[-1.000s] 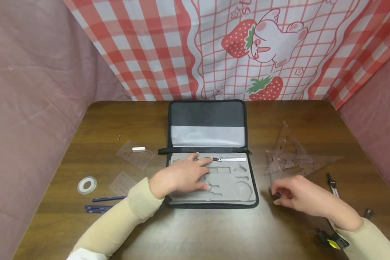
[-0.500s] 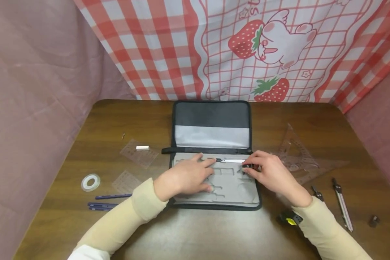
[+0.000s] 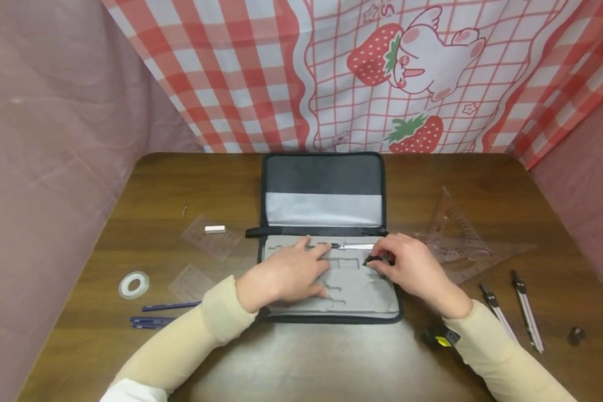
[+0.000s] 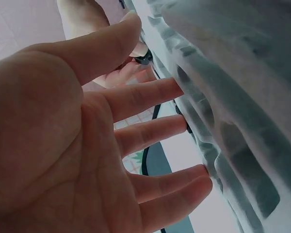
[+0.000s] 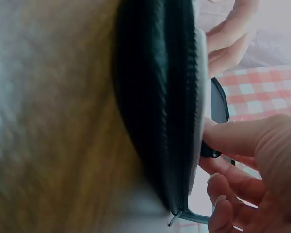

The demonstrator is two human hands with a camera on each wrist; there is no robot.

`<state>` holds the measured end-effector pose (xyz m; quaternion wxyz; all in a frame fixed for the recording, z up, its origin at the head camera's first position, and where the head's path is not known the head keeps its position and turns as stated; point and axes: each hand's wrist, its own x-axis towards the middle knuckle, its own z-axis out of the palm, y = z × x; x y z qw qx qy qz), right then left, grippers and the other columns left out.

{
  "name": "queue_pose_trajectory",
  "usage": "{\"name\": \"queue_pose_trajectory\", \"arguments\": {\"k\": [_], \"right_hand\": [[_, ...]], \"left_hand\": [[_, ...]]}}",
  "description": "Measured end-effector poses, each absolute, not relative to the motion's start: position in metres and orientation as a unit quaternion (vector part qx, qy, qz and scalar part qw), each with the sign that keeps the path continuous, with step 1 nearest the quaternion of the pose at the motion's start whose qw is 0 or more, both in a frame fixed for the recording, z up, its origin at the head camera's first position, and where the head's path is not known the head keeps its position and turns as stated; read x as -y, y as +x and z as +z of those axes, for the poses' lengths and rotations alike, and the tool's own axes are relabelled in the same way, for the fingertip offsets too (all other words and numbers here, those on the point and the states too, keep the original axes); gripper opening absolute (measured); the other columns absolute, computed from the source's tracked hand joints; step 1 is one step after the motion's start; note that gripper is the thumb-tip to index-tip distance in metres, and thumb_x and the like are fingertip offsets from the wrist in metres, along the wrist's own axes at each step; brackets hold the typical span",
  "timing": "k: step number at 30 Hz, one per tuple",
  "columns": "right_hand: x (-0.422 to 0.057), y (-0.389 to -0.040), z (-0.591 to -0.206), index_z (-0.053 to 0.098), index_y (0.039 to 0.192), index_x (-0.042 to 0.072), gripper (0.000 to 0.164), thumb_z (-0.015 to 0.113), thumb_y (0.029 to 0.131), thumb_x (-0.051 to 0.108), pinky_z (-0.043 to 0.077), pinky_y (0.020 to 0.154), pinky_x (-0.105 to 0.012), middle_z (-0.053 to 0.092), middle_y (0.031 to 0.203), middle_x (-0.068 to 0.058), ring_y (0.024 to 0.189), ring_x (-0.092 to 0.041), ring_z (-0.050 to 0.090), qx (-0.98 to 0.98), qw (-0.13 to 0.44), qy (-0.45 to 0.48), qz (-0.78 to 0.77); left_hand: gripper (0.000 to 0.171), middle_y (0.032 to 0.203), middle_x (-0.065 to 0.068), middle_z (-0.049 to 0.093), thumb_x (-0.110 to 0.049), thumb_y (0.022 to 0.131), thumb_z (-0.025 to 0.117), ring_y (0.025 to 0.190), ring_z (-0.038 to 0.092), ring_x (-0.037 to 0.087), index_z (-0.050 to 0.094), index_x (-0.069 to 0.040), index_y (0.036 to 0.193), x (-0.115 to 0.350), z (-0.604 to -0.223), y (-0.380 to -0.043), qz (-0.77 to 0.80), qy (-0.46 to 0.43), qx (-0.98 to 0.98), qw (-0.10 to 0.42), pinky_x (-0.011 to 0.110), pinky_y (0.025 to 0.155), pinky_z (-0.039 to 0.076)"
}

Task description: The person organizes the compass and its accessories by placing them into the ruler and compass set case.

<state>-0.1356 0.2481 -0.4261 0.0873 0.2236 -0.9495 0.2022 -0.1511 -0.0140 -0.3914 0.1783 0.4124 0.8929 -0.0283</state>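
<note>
An open zip case (image 3: pixel 331 320) lies mid-table, with a grey moulded tray (image 3: pixel 354 293) in its near half. Spread across the tray's left side, my left hand (image 3: pixel 283 274) touches it with extended fingertips. My right hand (image 3: pixel 412 263) pinches a small black piece (image 3: pixel 373 259) at a recess in the tray's upper right; the right wrist view shows the black piece (image 5: pixel 211 149) between thumb and finger. Whether it sits in the recess is hidden. A silver drawing tool with a black joint (image 3: pixel 357 246) lies in the top slot, partly covered by both hands.
Right: clear set squares (image 3: pixel 464 251), two compasses (image 3: pixel 529 315), a small dark piece (image 3: pixel 576 335) and a black-and-yellow item (image 3: pixel 439 337) beside my sleeve. Left: clear templates (image 3: pixel 208 241), a white eraser (image 3: pixel 214 229), a tape roll (image 3: pixel 133 285) and blue pencils (image 3: pixel 153 321).
My right hand has picked the black piece off the table right of the case and carried it left and up to the tray's upper right recess. My left hand has stayed on the tray.
</note>
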Motion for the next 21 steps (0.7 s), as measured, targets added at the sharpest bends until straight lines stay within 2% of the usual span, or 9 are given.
{"name": "queue_pose_trajectory", "arguments": {"k": [5,12,17,21], "right_hand": [[-0.252,-0.137,-0.427,0.074,0.081,0.016,0.019,0.091,0.072,0.015,0.048,0.061,-0.033,0.063,0.077,0.007,0.068,-0.01,0.057,0.94,0.096,0.244,0.216],[-0.256,-0.14,-0.423,0.079,0.085,0.012,0.018,0.089,0.071,0.007,0.052,0.061,-0.031,0.069,0.081,0.006,0.069,-0.007,0.062,0.925,0.091,0.286,0.236],[-0.258,-0.141,-0.417,0.08,0.092,0.011,0.02,0.086,0.075,0.002,0.055,0.065,-0.033,0.071,0.086,0.005,0.074,-0.008,0.065,0.921,0.063,0.313,0.222],[-0.26,-0.141,-0.414,0.08,0.092,0.011,0.022,0.085,0.074,-0.002,0.056,0.067,-0.034,0.07,0.087,0.004,0.075,-0.01,0.065,0.925,0.043,0.309,0.214]], "left_hand": [[0.059,0.16,0.004,0.031,-0.057,0.095,0.056,0.14,0.034,0.041,0.058,-0.018,0.139,0.014,-0.39,-0.148,-0.029,0.412,-0.895,0.169,0.051,0.099,0.046],[0.065,0.161,0.002,0.029,-0.057,0.096,0.057,0.145,0.029,0.03,0.049,-0.018,0.147,-0.003,-0.386,-0.139,-0.044,0.45,-0.879,0.151,0.044,0.112,0.033],[0.07,0.164,-0.003,0.019,-0.058,0.096,0.055,0.147,0.024,0.028,0.042,-0.019,0.152,-0.022,-0.385,-0.133,-0.048,0.476,-0.861,0.173,0.041,0.113,0.031],[0.07,0.164,-0.005,0.02,-0.059,0.095,0.055,0.146,0.027,0.028,0.042,-0.02,0.152,-0.035,-0.386,-0.131,-0.061,0.482,-0.858,0.168,0.039,0.113,0.032]]}}
